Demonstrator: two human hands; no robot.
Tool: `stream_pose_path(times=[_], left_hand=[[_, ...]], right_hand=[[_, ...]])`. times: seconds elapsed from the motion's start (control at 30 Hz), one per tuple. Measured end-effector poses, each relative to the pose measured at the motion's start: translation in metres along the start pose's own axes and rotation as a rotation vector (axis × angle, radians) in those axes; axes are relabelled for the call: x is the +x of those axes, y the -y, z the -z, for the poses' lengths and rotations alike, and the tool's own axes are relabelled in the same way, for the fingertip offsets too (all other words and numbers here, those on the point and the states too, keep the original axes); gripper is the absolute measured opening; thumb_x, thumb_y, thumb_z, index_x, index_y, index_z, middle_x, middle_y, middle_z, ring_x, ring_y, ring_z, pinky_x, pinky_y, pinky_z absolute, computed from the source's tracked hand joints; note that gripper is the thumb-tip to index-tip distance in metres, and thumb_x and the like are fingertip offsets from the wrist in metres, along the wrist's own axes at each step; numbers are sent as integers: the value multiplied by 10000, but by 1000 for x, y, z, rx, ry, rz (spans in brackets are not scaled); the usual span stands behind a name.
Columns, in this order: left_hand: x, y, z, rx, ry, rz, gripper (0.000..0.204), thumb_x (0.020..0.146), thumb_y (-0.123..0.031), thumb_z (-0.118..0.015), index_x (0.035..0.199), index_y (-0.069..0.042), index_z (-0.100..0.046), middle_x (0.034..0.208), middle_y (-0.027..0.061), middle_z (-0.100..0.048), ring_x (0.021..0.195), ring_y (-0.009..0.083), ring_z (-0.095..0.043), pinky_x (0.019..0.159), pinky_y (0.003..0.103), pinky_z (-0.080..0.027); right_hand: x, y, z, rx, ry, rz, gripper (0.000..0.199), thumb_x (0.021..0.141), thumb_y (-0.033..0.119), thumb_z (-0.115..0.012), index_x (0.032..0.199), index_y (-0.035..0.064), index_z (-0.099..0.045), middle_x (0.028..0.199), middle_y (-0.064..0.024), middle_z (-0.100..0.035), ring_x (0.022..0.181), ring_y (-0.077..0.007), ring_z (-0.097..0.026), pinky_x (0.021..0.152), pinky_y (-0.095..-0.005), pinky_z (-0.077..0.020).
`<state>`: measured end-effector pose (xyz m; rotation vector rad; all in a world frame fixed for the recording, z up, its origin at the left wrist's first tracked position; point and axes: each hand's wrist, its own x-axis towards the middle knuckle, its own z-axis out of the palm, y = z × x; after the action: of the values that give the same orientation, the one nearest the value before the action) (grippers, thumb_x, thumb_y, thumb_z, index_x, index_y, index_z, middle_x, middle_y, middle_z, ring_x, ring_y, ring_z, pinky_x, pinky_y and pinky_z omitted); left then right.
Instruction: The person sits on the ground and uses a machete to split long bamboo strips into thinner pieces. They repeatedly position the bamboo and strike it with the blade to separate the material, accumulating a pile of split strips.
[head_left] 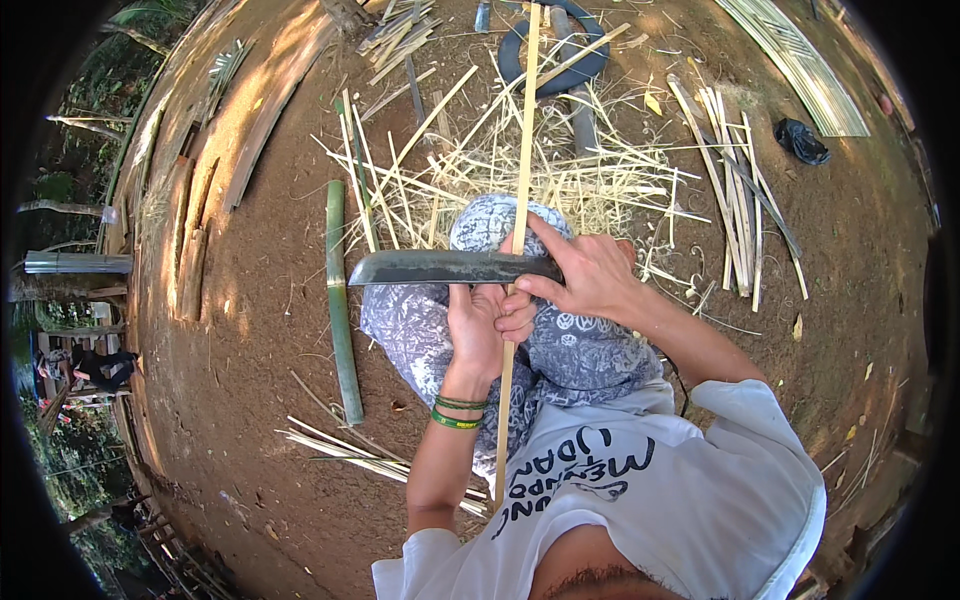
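Observation:
A long, pale bamboo strip (526,140) runs lengthwise between my knees, from my lap out to the far side. My left hand (484,325) is closed around it just below the blade, with green bands on that wrist. Across the strip lies a machete (430,267), its dark, broad blade pointing left. My right hand (592,270) grips the machete at its right end, the forefinger stretched along the strip and the thumb by the blade. The machete's handle is hidden under the right hand.
A green bamboo pole (341,300) lies left of my knees. Shavings and thin strips (620,180) cover the ground ahead, near a black tyre-like ring (590,68). Split bamboo pieces (740,200) and a black plastic bag (802,141) lie right. More strips (350,452) rest near left.

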<state>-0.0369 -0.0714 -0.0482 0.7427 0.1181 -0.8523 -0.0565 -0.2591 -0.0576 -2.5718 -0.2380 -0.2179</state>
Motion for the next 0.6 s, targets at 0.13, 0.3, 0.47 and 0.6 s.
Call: stream_pose_path(times=[0.13,0.3,0.47,0.6], left_hand=[[-10,4,0,36,-29,-12,878,947,-766,-154,1544,-138,-295,727,-42,-314,522,51,-254,458,199,-209],[-27,5,3,103,-8,-13,868,944,-773,-182,1502,-132,-356,714,-44,-305,522,44,-236,456,194,-196],[-43,4,2,128,-1,-10,875,948,-769,-190,1506,-115,-349,693,-56,-281,515,40,-215,464,190,-172],[-55,7,4,143,-44,-1,888,950,-767,-195,1549,-117,-282,691,-57,-273,516,43,-213,468,192,-164]], right_hand=[[-4,-2,-6,-56,-30,16,912,874,715,-523,1432,-2,-447,468,-146,-528,420,-341,-581,439,-458,-465],[-6,7,0,-81,-9,-13,947,872,735,-510,1460,-1,-418,462,-135,-525,407,-329,-572,421,-451,-452],[-10,2,-4,-80,-26,5,938,869,746,-505,1475,35,-416,444,-114,-504,382,-313,-547,402,-451,-431],[-14,2,-6,-93,-31,38,919,865,758,-497,1479,76,-430,431,-94,-485,365,-301,-524,388,-458,-415]])
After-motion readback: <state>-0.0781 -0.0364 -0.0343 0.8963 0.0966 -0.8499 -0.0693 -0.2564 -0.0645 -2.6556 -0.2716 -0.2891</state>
